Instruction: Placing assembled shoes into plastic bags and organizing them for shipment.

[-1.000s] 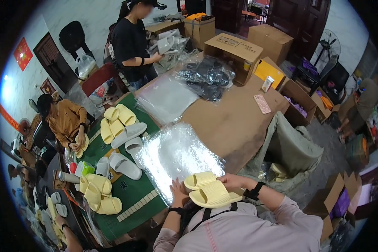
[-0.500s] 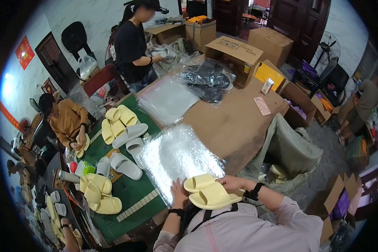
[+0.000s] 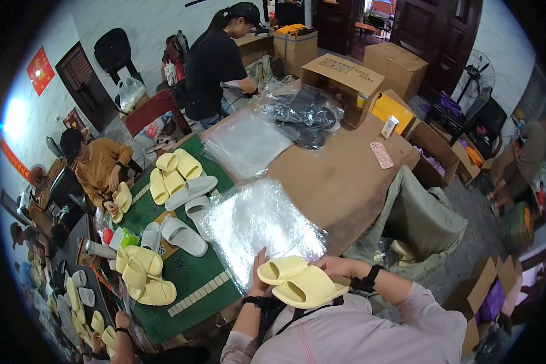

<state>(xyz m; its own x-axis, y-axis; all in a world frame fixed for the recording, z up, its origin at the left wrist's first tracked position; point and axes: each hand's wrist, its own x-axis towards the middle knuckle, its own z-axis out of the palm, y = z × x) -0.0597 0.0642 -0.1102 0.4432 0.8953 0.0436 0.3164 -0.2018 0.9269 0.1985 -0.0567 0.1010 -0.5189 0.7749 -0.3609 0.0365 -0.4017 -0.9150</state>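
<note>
Gripping a pair of yellow slippers (image 3: 312, 288) along its right side, the right hand (image 3: 338, 267) is curled closed, its fingertips hidden. The left hand (image 3: 259, 273) stands just beyond the pair's left end, fingers straight; the slippers cover the rest, so I cannot tell whether it has hold of them. The pair is held at the near edge of the table (image 3: 333, 182), just in front of the near corner of a shiny stack of clear bags (image 3: 264, 227).

Half a second ago the left hand lay spread on that stack; now it is turned edge-on and the slippers sit closer to it. The co-worker in black (image 3: 215, 76) has bent further over the table's far edge.

On the green mat (image 3: 215, 267) lie four grey slippers (image 3: 184, 236) and, toward its far edge, four yellow ones (image 3: 174, 182). One pink phone (image 3: 381, 155) lies near the table's right edge.
</note>
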